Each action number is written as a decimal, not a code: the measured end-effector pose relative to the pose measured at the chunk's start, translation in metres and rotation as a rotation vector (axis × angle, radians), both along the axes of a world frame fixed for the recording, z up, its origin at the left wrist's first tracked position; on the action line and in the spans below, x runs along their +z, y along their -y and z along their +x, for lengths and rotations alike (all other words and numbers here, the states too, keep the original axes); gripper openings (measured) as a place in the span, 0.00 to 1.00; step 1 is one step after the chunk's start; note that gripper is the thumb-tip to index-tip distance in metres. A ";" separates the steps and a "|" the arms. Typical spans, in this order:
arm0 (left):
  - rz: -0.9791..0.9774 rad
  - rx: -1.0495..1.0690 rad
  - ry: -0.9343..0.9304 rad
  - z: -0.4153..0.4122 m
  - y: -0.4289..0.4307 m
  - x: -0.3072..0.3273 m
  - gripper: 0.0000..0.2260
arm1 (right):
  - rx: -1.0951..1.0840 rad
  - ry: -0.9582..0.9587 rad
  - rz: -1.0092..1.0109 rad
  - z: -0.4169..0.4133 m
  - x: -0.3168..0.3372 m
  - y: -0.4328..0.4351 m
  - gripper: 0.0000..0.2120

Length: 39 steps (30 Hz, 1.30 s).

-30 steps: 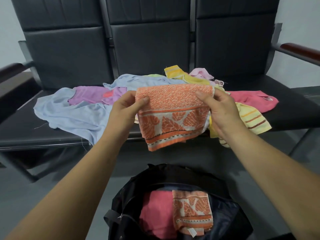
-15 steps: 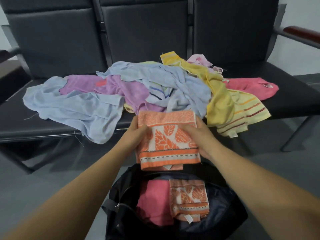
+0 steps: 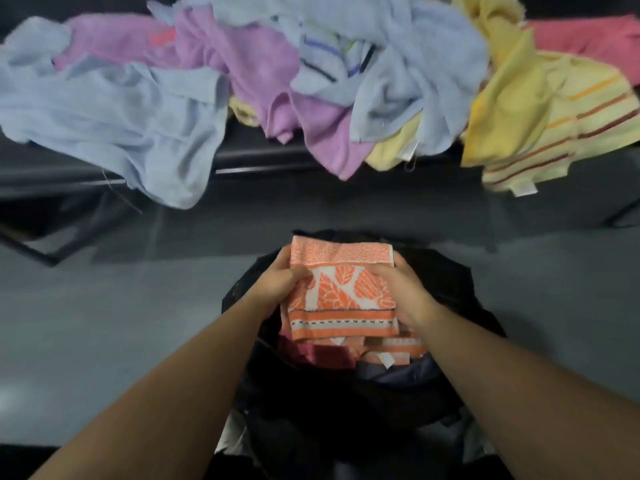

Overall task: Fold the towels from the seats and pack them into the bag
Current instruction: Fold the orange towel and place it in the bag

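A folded orange leaf-patterned towel [image 3: 341,296] lies flat in the mouth of the black bag [image 3: 460,292] on the floor. My left hand [image 3: 278,280] grips its left edge, thumb on top. At the right edge my right hand [image 3: 398,285] holds it the same way. Under it in the bag I see a second orange towel [image 3: 398,349] and a dark pink one [image 3: 322,353], both partly hidden. Unfolded towels lie heaped on the seats above: light blue [image 3: 114,116], purple [image 3: 256,71], yellow striped [image 3: 554,123], pink [image 3: 595,43].
The black seats' front edge [image 3: 256,157] runs across the upper frame, with towels hanging over it. Grey floor [image 3: 114,323] surrounds the bag. A metal seat leg [image 3: 27,244] stands at the left.
Both hands have lowered the folded orange towel from in front of the seats down into the bag's opening. My view has tilted downward.
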<state>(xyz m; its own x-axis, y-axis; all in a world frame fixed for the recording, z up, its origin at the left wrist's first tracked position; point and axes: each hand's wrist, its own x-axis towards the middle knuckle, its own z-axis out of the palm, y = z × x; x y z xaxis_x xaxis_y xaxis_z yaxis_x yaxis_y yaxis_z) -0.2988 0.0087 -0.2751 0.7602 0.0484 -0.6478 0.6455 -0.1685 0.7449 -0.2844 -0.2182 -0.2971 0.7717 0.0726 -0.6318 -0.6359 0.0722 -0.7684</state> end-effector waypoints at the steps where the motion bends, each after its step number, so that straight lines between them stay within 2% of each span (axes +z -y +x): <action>1: 0.017 0.002 -0.015 -0.002 -0.002 -0.009 0.21 | 0.001 -0.023 -0.032 -0.003 -0.008 -0.004 0.10; 4: 0.029 0.000 -0.067 -0.006 -0.008 -0.035 0.21 | 0.002 -0.074 -0.092 -0.004 -0.033 -0.014 0.09; 7: 0.036 -0.014 -0.127 -0.012 -0.015 -0.066 0.23 | 0.050 -0.151 -0.140 -0.004 -0.069 -0.017 0.17; 11: 0.116 -0.062 -0.152 -0.015 -0.021 -0.098 0.27 | 0.061 -0.172 -0.149 -0.012 -0.100 -0.027 0.14; 15: 0.280 -0.113 -0.225 -0.014 -0.023 -0.112 0.28 | 0.168 -0.154 -0.204 -0.016 -0.127 -0.038 0.26; 17: 0.439 -0.181 -0.236 -0.017 -0.022 -0.115 0.29 | 0.252 -0.114 -0.311 -0.016 -0.146 -0.039 0.34; 19: 0.512 -0.195 -0.232 -0.020 -0.021 -0.116 0.27 | 0.325 -0.063 -0.407 -0.016 -0.146 -0.041 0.37; 22: 0.531 -0.251 -0.211 -0.023 -0.016 -0.107 0.23 | 0.379 -0.019 -0.527 -0.015 -0.115 -0.043 0.28; 26: 0.574 -0.399 -0.193 -0.018 -0.015 -0.077 0.26 | 0.424 0.020 -0.746 -0.005 -0.082 -0.034 0.13; 29: 0.587 -0.566 -0.107 -0.008 -0.010 -0.037 0.16 | 0.464 0.036 -0.698 0.007 -0.046 -0.027 0.03; 31: 0.596 -0.590 -0.031 0.003 -0.008 -0.006 0.12 | 0.507 0.068 -0.682 0.017 -0.012 -0.022 0.04; 34: 0.495 -0.489 0.065 0.027 -0.010 0.042 0.07 | 0.487 0.097 -0.586 0.037 0.038 -0.016 0.06; 36: 0.475 -0.452 0.162 0.047 -0.012 0.080 0.07 | 0.471 0.106 -0.501 0.052 0.078 -0.012 0.04; 39: 0.467 -0.423 0.308 0.074 -0.014 0.136 0.07 | 0.511 0.207 -0.452 0.075 0.138 -0.008 0.07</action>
